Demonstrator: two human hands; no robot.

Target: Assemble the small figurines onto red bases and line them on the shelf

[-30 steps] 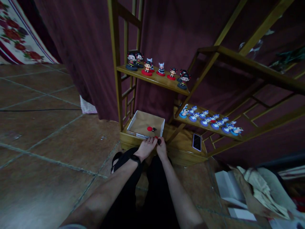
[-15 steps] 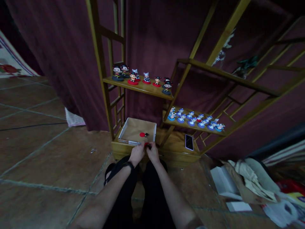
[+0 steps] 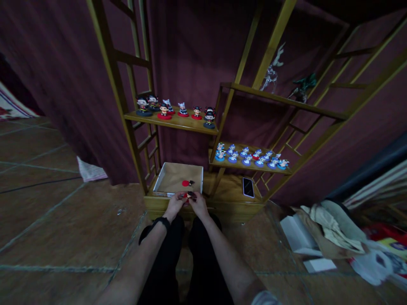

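My left hand (image 3: 175, 205) and my right hand (image 3: 199, 204) meet over the front rim of a shallow white box (image 3: 171, 176). Between their closed fingers is a small figurine (image 3: 189, 194) with a dark head and a red base. The left fingers are at its red side, the right fingers by its dark part; the fingers hide much of it. Inside the box, just beyond my hands, another small dark-topped figurine (image 3: 191, 183) lies on its side, with a round red base (image 3: 185, 183).
Figurines on red and dark bases stand on the upper wooden shelf (image 3: 178, 123); several blue and white figurines (image 3: 248, 159) fill the lower right shelf. A phone (image 3: 248, 187) lies right of the box. Glass ornaments (image 3: 271, 78) stand higher up. Boxes and cloth (image 3: 330, 233) lie at right.
My view has shifted, so the shelves appear farther left. My hands have turned the held figurine, and its dark head now shows between my fingers.
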